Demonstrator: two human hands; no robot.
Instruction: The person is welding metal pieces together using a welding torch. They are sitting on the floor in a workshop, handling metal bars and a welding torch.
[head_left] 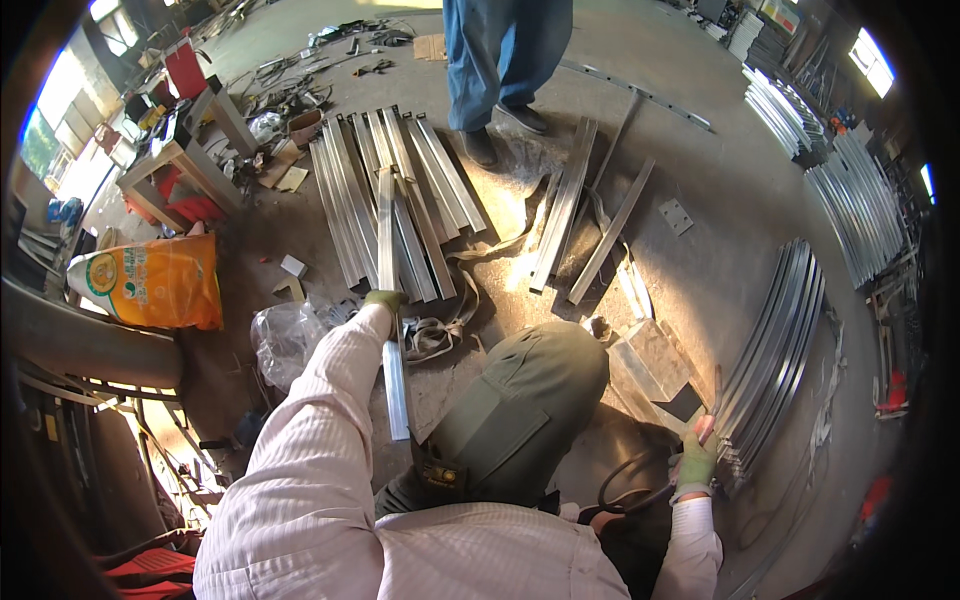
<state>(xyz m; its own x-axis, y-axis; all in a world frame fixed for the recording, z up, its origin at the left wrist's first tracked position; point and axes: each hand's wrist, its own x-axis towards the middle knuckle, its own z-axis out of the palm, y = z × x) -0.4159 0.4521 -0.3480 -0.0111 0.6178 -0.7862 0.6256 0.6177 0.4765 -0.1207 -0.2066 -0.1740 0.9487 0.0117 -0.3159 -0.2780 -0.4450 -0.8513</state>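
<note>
Bar point(386, 240) left of center in frame, gripped in gloved left hand point(383, 298), fingers wrapped round it, upper part over row of bars point(428, 240). Right hand point(695, 468) lower right, next to shiny stack point(775, 350) (can't tell how closed, or what's in it, tbh). Orange bag point(165, 285) far left, someone's blue trousers point(490, 60) up top.

Two gloved hands point(386, 299) point(694, 466), one gripped bar point(386, 235)
Two dark shoes point(480, 148) point(523, 118) at twelve o'clock, one orange bag point(165, 285) at nine, one pale plate point(675, 217) at two
</note>
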